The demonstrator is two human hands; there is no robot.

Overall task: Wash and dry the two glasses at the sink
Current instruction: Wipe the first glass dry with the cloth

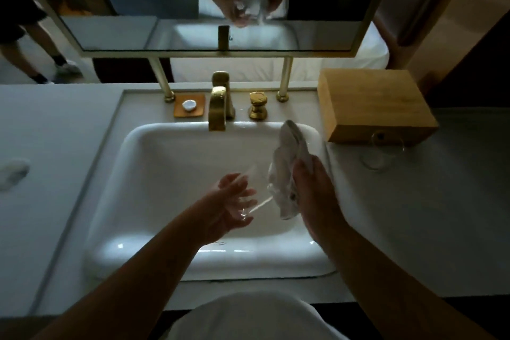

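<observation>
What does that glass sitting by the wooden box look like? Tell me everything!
The glass is clear and see-through, so only its round rims and faint outline show. It stands on the grey countertop, right of the sink, just in front of the wooden box. Which end is up is hard to tell. No hand touches it.

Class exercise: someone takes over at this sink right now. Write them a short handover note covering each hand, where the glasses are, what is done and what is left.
Left hand: holds a clear drinking glass over the white sink basin.
Right hand: grips a pale crumpled cloth pressed at that glass.
Second clear glass: on the counter beside the wooden box.
Done: apparently washing; the brass tap shows no running water.
Left: finish drying, set the glass down; the second glass's dryness cannot be told.
</observation>
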